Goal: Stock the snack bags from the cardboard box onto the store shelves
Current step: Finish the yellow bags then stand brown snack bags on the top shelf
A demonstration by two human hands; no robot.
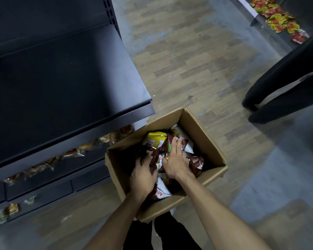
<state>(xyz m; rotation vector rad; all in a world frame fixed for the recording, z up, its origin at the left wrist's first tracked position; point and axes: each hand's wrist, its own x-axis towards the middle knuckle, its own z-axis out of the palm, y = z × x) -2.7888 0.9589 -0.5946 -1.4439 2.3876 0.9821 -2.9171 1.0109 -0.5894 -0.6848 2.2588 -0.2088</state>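
Observation:
An open cardboard box (204, 139) stands on the floor in front of me. Inside lie several snack bags: brown ones (196, 164), a yellow one (154, 139) and white ones (162, 189). Both hands reach into the box. My left hand (143, 175) curls its fingers round a brown bag at the box's left side. My right hand (175, 160) lies spread on top of a brown bag (182, 144) in the middle, fingers bent over it. A dark shelf (65, 83) stretches out at the left, bare on top.
Lower shelves (49, 179) at the left hold wrapped baked goods. Black chair legs (278, 94) stand at the right. At the top right another shelf carries yellow and red packets (276, 20). Wood-pattern floor lies between them.

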